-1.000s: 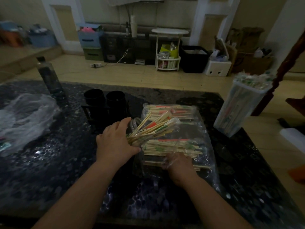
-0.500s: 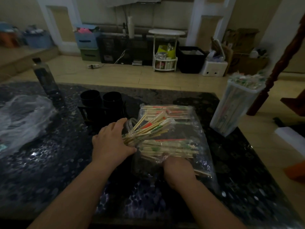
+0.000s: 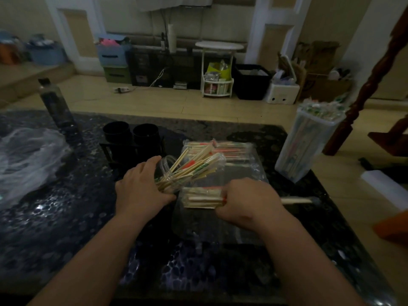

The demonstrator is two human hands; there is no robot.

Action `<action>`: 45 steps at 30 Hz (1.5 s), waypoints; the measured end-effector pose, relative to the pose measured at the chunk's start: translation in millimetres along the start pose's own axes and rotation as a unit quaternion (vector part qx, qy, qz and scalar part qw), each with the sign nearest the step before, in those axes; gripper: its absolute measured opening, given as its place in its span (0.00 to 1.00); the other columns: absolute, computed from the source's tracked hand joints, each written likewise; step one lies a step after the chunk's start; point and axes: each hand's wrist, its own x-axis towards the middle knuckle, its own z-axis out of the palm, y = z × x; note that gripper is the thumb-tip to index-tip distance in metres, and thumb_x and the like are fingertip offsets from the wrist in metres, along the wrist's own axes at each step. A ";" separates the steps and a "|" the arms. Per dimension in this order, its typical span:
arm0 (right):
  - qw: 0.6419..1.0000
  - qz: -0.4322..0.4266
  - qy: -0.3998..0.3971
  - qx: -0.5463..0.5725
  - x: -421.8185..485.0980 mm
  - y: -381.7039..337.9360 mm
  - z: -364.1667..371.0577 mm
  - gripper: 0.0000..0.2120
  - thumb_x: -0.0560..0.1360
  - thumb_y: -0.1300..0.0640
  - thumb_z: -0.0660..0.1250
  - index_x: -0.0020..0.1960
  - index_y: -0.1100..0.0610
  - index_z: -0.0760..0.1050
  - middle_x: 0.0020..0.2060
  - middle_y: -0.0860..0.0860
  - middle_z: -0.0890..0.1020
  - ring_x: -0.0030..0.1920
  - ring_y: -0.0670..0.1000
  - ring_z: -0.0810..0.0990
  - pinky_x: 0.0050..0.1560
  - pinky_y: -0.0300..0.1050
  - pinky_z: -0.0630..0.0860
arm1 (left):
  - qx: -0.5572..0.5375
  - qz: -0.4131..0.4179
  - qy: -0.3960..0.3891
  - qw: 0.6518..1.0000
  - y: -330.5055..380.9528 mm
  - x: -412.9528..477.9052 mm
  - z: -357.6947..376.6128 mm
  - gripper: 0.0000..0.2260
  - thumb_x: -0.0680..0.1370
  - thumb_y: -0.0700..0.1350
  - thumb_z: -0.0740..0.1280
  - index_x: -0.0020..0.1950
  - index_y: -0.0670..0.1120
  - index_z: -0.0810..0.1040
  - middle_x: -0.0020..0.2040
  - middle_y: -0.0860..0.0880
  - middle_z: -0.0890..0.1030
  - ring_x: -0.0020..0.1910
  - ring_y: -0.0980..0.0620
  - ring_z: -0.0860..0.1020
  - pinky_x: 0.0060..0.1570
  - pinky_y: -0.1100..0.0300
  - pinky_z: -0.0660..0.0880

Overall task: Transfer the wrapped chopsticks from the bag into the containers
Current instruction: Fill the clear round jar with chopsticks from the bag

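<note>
Gripping the tilted jar (image 3: 170, 174), the left hand (image 3: 141, 188) sits at the bag's (image 3: 245, 171) nine o'clock. The right hand (image 3: 249, 202) clenches wrapped chopsticks (image 3: 203, 198).

A home living room: tiled floor (image 3: 176, 107), storage boxes (image 3: 112, 55) along the wall (cluttered), small white shelf (image 3: 217, 69).

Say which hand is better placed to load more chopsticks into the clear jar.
Right. The right hand grips a bundle of wrapped chopsticks beside the jar, which the left hand holds tilted.

Head view, forward and down over the table (image 3: 55, 217).
</note>
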 end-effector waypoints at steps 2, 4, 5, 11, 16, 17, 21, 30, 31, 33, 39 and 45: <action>0.998 -0.022 0.056 -0.006 -2.3 -3.5 -12.8 0.09 0.73 0.43 0.62 0.44 0.48 0.73 0.39 0.48 0.76 0.45 0.53 0.78 0.41 0.46 0.69 | -0.006 0.005 0.000 1.000 0.7 -1.2 -0.3 0.45 0.62 0.64 0.76 0.75 0.57 0.61 0.68 0.50 0.71 0.66 0.44 0.69 0.60 0.45 0.67; 0.992 -0.038 0.121 -0.008 -3.9 -6.8 -17.2 0.10 0.75 0.42 0.61 0.42 0.48 0.69 0.38 0.47 0.75 0.43 0.52 0.76 0.40 0.46 0.68 | -0.012 0.009 -0.002 1.000 1.3 -2.4 -0.6 0.45 0.62 0.64 0.76 0.75 0.57 0.61 0.68 0.50 0.71 0.65 0.44 0.69 0.59 0.47 0.66; 0.987 -0.040 0.158 -0.006 -3.7 -7.1 -15.4 0.11 0.76 0.42 0.59 0.41 0.48 0.69 0.37 0.47 0.74 0.42 0.52 0.76 0.39 0.46 0.67 | -0.017 0.011 -0.003 1.000 1.4 -2.9 -0.6 0.44 0.62 0.63 0.77 0.74 0.57 0.61 0.68 0.50 0.71 0.65 0.44 0.69 0.59 0.47 0.66; 0.868 -0.141 0.462 0.114 11.6 11.7 28.3 0.12 0.77 0.54 0.67 0.37 0.58 0.75 0.34 0.53 0.77 0.35 0.52 0.72 0.36 0.44 0.65 | -0.017 0.027 -0.011 0.999 -1.1 -1.3 0.4 0.46 0.61 0.60 0.78 0.75 0.59 0.59 0.69 0.50 0.71 0.66 0.45 0.68 0.59 0.48 0.66; 0.815 -0.109 0.552 0.138 12.9 18.9 29.0 0.25 0.83 0.45 0.52 0.43 0.60 0.79 0.42 0.56 0.77 0.38 0.56 0.74 0.37 0.47 0.70 | 0.027 0.053 -0.028 0.998 -1.7 -0.1 1.7 0.49 0.64 0.61 0.76 0.78 0.60 0.51 0.73 0.52 0.66 0.70 0.47 0.65 0.61 0.48 0.66; 0.816 -0.093 0.551 0.149 12.3 18.2 27.9 0.25 0.83 0.44 0.51 0.45 0.59 0.78 0.42 0.54 0.75 0.36 0.54 0.74 0.33 0.45 0.70 | 0.028 0.063 -0.024 0.997 -2.8 -0.7 3.4 0.48 0.64 0.61 0.76 0.78 0.60 0.53 0.72 0.52 0.67 0.69 0.47 0.66 0.60 0.48 0.66; 0.812 -0.031 0.540 0.220 16.4 14.4 30.4 0.18 0.82 0.45 0.56 0.52 0.55 0.79 0.47 0.49 0.74 0.40 0.47 0.74 0.33 0.41 0.72 | 0.036 0.083 -0.006 0.996 -7.2 -1.3 8.0 0.45 0.63 0.60 0.76 0.76 0.58 0.61 0.68 0.52 0.71 0.66 0.46 0.69 0.57 0.48 0.69; 0.703 -0.026 0.509 0.497 17.2 -4.0 16.4 0.13 0.80 0.48 0.60 0.39 0.50 0.74 0.29 0.51 0.79 0.31 0.48 0.79 0.34 0.45 0.76 | 0.030 0.087 -0.006 0.996 -3.6 -3.6 7.0 0.45 0.63 0.64 0.74 0.76 0.59 0.59 0.68 0.53 0.70 0.66 0.48 0.68 0.58 0.47 0.69; 0.691 -0.020 0.491 0.530 16.7 -6.4 17.0 0.14 0.79 0.47 0.60 0.38 0.51 0.75 0.27 0.49 0.79 0.30 0.48 0.79 0.32 0.45 0.76 | 0.029 0.089 -0.006 0.996 -3.4 -4.1 7.1 0.45 0.63 0.64 0.74 0.76 0.59 0.59 0.68 0.54 0.70 0.66 0.48 0.68 0.58 0.47 0.68; 0.676 -0.005 0.462 0.573 18.4 -8.3 20.2 0.14 0.79 0.48 0.62 0.36 0.49 0.77 0.26 0.50 0.79 0.28 0.49 0.79 0.32 0.45 0.76 | 0.029 0.094 -0.007 0.995 -3.1 -4.6 7.4 0.44 0.64 0.64 0.74 0.76 0.59 0.59 0.68 0.54 0.70 0.66 0.49 0.68 0.58 0.48 0.68; 0.718 0.021 0.352 0.600 21.7 -7.5 21.7 0.08 0.78 0.52 0.68 0.40 0.50 0.81 0.32 0.48 0.82 0.34 0.48 0.82 0.38 0.48 0.79 | 0.028 0.096 -0.006 0.995 -3.2 -4.3 8.7 0.44 0.64 0.63 0.74 0.76 0.60 0.58 0.68 0.54 0.70 0.66 0.49 0.68 0.59 0.48 0.69; 0.663 0.073 0.313 0.676 22.3 -2.7 18.7 0.08 0.74 0.58 0.72 0.49 0.54 0.74 0.38 0.51 0.81 0.33 0.43 0.80 0.32 0.37 0.75 | 0.032 0.092 -0.004 0.995 -5.1 -2.8 10.8 0.45 0.62 0.61 0.75 0.75 0.61 0.58 0.67 0.55 0.70 0.66 0.49 0.68 0.59 0.47 0.69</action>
